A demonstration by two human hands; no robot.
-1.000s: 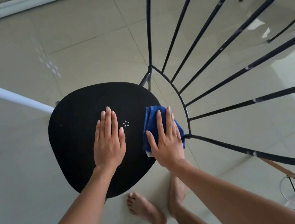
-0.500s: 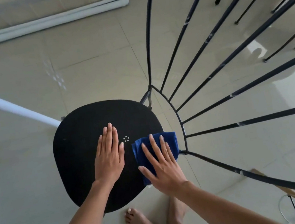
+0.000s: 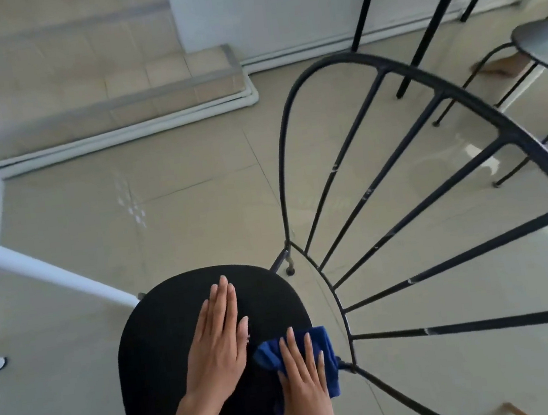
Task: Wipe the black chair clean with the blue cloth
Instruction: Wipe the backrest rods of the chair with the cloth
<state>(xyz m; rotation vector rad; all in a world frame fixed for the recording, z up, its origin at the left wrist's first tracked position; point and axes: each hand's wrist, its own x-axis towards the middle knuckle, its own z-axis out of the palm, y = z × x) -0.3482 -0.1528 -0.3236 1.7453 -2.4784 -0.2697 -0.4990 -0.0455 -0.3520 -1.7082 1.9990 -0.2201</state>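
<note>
The black chair has a rounded black seat [image 3: 166, 351] low in the view and a fan of thin black metal rods for its back [image 3: 407, 235] spreading to the right. My left hand [image 3: 218, 341] lies flat on the middle of the seat, fingers together, holding nothing. My right hand [image 3: 304, 379] presses flat on the blue cloth [image 3: 324, 349], which is bunched at the seat's right edge next to the rods. Most of the cloth is hidden under the hand.
Glossy beige tiled floor surrounds the chair. A white tube [image 3: 42, 270] runs in from the left to the seat's edge. A low tiled step [image 3: 114, 99] lies at the back. Black table legs [image 3: 417, 34] and another dark stool [image 3: 546, 49] stand at the upper right.
The view has tilted up, so the seat and hands sit lower in frame. My right hand has drawn the cloth back toward the seat's right edge. My left hand stays flat on the seat.
</note>
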